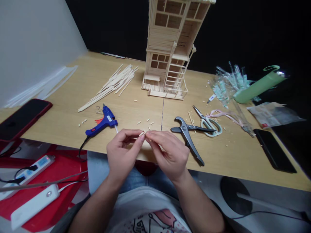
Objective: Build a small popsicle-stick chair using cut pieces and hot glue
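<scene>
Misalignment is possible: left hand (122, 150) and right hand (171, 153) pinch tiny wooden pieces (141, 133), and uneven pressure could twist them. Insufficient grip could drop one.

Red-cased phone (24, 119) at far left, green bottle (259, 87) and black phone (275, 150) at right, power strip (40, 167) on red stool (66, 165)

pale matt wood house model (159, 40), glossy blue plastic glue gun (103, 121), smooth dark metal pliers (186, 131)
</scene>
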Demonstrator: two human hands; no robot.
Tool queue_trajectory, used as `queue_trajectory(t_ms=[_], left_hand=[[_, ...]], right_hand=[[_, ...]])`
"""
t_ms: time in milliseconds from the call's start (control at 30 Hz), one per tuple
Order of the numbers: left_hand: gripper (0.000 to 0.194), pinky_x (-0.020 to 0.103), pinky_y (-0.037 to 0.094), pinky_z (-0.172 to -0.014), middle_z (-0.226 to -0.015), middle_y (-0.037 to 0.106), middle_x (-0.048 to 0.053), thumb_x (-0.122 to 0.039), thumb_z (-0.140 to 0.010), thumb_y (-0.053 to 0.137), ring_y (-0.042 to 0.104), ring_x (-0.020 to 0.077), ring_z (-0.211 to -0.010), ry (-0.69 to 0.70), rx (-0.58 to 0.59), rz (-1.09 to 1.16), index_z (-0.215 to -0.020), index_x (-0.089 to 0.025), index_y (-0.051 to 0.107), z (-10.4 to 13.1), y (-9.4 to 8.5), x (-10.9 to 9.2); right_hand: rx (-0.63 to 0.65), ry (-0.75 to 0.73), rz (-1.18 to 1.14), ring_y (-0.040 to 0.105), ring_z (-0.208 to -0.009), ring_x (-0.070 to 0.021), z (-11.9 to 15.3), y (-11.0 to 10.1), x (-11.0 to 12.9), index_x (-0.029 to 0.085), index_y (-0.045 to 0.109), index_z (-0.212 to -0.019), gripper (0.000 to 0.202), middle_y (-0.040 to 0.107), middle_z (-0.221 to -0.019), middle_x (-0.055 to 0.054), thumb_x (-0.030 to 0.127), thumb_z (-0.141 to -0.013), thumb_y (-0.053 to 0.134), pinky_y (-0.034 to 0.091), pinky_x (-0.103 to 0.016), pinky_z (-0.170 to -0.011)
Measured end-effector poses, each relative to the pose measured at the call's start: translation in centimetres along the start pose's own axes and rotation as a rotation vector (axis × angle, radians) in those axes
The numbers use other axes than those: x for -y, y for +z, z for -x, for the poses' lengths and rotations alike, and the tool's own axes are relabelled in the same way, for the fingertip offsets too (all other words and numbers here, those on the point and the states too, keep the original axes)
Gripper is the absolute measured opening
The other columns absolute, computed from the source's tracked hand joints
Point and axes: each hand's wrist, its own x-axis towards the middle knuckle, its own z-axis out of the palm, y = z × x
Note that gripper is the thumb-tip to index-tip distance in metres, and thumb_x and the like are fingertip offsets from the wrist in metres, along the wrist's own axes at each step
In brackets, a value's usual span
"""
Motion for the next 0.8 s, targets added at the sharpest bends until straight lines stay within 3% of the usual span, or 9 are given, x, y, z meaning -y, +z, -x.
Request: queue_trajectory(t_ms=[367, 567, 800], left_hand=[[0.010, 0.026, 0.061, -0.079, -0.090, 0.078, 0.003, -0.017, -0.081, 0.080, 0.073, 0.0165, -0.087, 0.131, -0.029, 0.009, -0.090, -0.022, 0.079, 0.04, 0.17, 0.03], [0.009, 0.027, 0.061, -0.075, -0.088, 0.078, 0.003, -0.017, -0.079, 0.081, 0.074, 0.0181, -0.084, 0.136, -0.056, -0.028, -0.087, -0.022, 0.080, 0.09, 0.24, -0.21], [0.014, 0.026, 0.060, -0.076, -0.089, 0.078, 0.002, -0.015, -0.080, 0.080, 0.073, 0.0168, -0.085, 0.163, -0.036, -0.041, -0.091, -0.024, 0.080, 0.08, 0.11, -0.23]], right_hand=[[0.022, -0.117, 0.031, 0.076, -0.103, -0.0223, -0.01, -0.38, 0.06, 0.019, 0.073, -0.121, 0.036, 0.080, -0.109, -0.013, 0.001, -0.092, 0.063, 0.066, -0.038, -0.086], [0.025, -0.101, 0.035, 0.076, -0.103, -0.0223, 0.07, -0.45, -0.13, 0.024, 0.071, -0.127, 0.041, 0.079, -0.112, -0.009, 0.003, -0.093, 0.061, 0.066, -0.038, -0.086], [0.021, -0.128, 0.040, 0.075, -0.106, -0.0224, 0.27, -0.45, -0.10, 0.020, 0.072, -0.126, 0.039, 0.079, -0.111, -0.013, 0.002, -0.093, 0.061, 0.066, -0.038, -0.087]])
